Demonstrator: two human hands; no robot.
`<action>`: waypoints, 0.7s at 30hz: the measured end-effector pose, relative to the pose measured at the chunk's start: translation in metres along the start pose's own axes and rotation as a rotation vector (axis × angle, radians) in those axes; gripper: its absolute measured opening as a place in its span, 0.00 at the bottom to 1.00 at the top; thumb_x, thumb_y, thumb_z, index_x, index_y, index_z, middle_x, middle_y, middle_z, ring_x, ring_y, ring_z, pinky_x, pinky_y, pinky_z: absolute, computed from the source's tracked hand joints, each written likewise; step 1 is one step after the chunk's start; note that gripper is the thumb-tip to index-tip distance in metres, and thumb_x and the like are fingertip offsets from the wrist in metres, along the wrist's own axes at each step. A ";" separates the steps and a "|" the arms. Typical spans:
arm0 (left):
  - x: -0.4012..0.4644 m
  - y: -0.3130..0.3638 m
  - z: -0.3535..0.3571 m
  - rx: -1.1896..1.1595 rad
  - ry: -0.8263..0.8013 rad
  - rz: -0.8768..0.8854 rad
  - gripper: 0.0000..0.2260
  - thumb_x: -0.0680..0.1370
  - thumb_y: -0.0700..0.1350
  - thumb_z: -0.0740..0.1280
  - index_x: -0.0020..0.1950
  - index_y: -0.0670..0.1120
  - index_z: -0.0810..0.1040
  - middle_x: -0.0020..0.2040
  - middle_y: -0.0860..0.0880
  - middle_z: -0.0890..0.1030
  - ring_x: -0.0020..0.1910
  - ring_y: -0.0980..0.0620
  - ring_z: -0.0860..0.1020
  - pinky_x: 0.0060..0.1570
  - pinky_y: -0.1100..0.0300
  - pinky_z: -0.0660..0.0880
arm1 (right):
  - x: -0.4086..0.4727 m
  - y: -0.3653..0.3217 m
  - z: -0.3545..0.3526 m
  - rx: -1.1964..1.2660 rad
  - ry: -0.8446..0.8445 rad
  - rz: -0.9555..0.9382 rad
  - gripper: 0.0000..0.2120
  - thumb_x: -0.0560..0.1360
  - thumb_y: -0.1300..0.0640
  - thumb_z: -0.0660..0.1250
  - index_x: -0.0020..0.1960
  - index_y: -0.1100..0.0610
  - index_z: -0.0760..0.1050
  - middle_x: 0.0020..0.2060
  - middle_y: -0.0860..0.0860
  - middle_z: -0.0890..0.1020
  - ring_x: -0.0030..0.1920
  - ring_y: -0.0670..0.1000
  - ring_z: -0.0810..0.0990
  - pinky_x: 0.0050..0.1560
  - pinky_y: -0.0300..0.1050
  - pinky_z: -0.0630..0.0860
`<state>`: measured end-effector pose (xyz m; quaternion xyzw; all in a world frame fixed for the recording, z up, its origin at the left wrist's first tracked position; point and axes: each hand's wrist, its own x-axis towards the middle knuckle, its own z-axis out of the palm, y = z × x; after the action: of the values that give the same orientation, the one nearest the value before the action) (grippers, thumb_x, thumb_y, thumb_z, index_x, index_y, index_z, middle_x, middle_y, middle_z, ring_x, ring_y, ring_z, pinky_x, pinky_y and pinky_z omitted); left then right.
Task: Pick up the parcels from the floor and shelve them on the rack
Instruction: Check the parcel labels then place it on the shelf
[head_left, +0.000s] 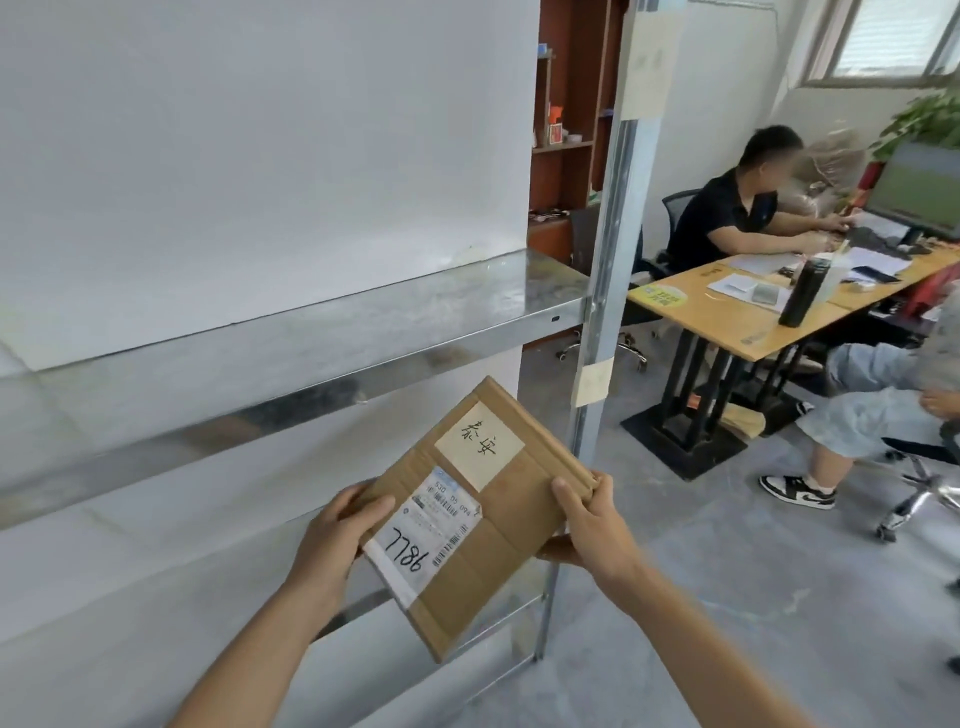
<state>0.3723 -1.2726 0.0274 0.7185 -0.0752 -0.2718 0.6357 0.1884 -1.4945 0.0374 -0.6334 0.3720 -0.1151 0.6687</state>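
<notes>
A: What's the biggest thing here?
B: The metal rack (291, 332), its shelf bare, a white wall behind it.
A: And beside the rack?
B: To its right a wooden table (722, 312) with a seated person (737, 213) and a black bottle (802, 293).
A: The parcel?
B: A flat cardboard parcel (480, 519), marked 7786, held in the air just in front of the rack, below its shelf.
A: The grip?
B: The left hand (340, 535) and right hand (589, 525) each close on an opposite edge.

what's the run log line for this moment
phase: carrying | left hand: gripping parcel | right hand: gripping parcel | rack shelf: bare | parcel: not yet shelved
</notes>
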 end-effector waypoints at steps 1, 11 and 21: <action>0.011 0.002 0.003 -0.039 0.045 -0.006 0.15 0.77 0.41 0.73 0.63 0.48 0.80 0.51 0.46 0.89 0.52 0.42 0.86 0.51 0.48 0.81 | 0.009 -0.003 0.005 0.000 0.013 0.006 0.19 0.83 0.43 0.62 0.67 0.50 0.62 0.60 0.53 0.76 0.43 0.58 0.90 0.44 0.54 0.88; 0.101 0.000 0.023 -0.075 0.148 -0.140 0.09 0.75 0.36 0.72 0.55 0.39 0.83 0.50 0.38 0.88 0.49 0.38 0.87 0.52 0.47 0.83 | 0.085 -0.004 0.043 0.108 0.150 0.202 0.21 0.81 0.42 0.63 0.65 0.52 0.60 0.49 0.49 0.74 0.40 0.64 0.89 0.47 0.61 0.87; 0.126 -0.009 0.043 0.137 0.047 -0.144 0.24 0.72 0.33 0.74 0.65 0.50 0.79 0.58 0.49 0.86 0.58 0.47 0.83 0.60 0.49 0.80 | 0.132 0.014 0.061 0.047 0.286 0.233 0.32 0.83 0.49 0.62 0.82 0.46 0.50 0.52 0.55 0.80 0.50 0.61 0.87 0.45 0.55 0.87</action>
<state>0.4556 -1.3658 -0.0200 0.7702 -0.0270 -0.2939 0.5654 0.3154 -1.5284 -0.0270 -0.5473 0.5314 -0.1346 0.6324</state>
